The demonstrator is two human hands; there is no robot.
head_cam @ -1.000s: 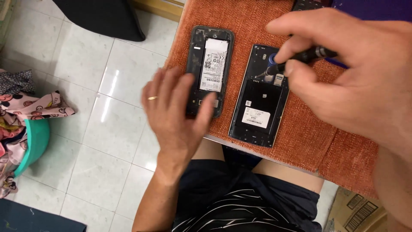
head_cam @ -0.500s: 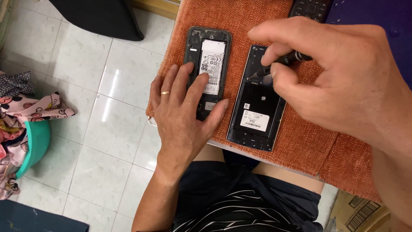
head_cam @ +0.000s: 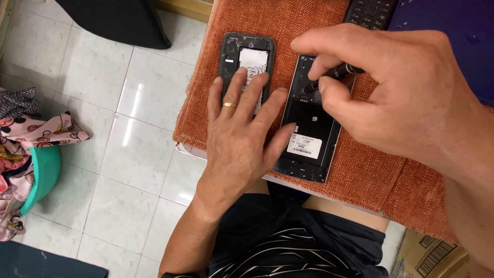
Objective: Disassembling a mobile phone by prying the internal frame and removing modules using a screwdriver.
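Observation:
Two opened phones lie face down on an orange-brown woven cloth (head_cam: 309,31). The smaller grey phone (head_cam: 247,46) on the left shows a white label. The larger black phone (head_cam: 309,134) lies to its right. My left hand (head_cam: 242,134), with a gold ring, rests flat over the lower part of the grey phone, its thumb against the black phone's left edge. My right hand (head_cam: 401,92) grips a thin black screwdriver (head_cam: 329,77), whose tip touches the black phone's upper part.
A black keypad device (head_cam: 370,13) lies at the cloth's far edge, next to a dark blue surface (head_cam: 447,36). White tiled floor (head_cam: 118,170) lies to the left, with a teal basin (head_cam: 41,175) of patterned clothes. A cardboard box (head_cam: 432,252) stands at bottom right.
My left hand has slid up and right over the grey phone toward the black one. My right hand has shifted with the screwdriver, keeping its tip at the black phone's upper part.

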